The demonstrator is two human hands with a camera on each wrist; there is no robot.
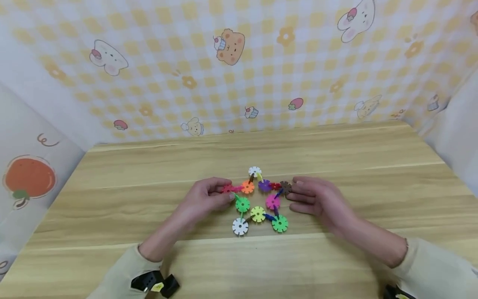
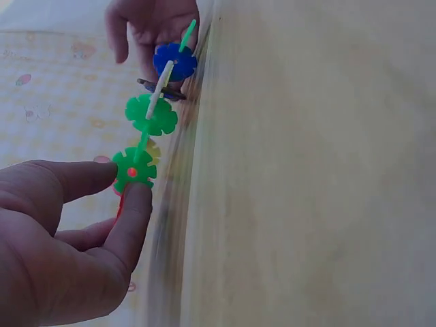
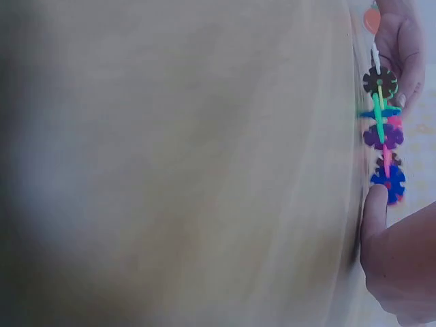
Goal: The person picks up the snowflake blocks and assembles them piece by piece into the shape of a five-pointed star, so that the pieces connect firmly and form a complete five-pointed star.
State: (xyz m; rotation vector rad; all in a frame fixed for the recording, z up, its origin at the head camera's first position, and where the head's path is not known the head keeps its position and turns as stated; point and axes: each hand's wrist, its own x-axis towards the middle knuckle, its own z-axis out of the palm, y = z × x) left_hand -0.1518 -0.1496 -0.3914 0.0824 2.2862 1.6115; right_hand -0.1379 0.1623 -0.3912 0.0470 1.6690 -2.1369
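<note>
A star-shaped ring of interlocking plastic snowflake discs (image 1: pixel 258 214) lies on the wooden table, in white, orange, purple, pink, green, yellow, red and brown. Some discs stand edge-on as links between flat ones. My left hand (image 1: pixel 203 199) pinches the star's left point, at a red disc (image 1: pixel 227 189); in the left wrist view thumb and forefinger meet the edge of a green disc (image 2: pixel 133 170) there. My right hand (image 1: pixel 317 199) is at the right point with fingers extended beside a brown disc (image 1: pixel 286 187). In the right wrist view its thumb touches a blue disc (image 3: pixel 388 184).
The wooden table (image 1: pixel 149 166) reaches back to a yellow checked cloth wall (image 1: pixel 157 62) with cartoon prints. White side panels (image 1: pixel 30 124) stand at left and right. A black wrist device (image 1: pixel 153 283) is strapped on the left sleeve.
</note>
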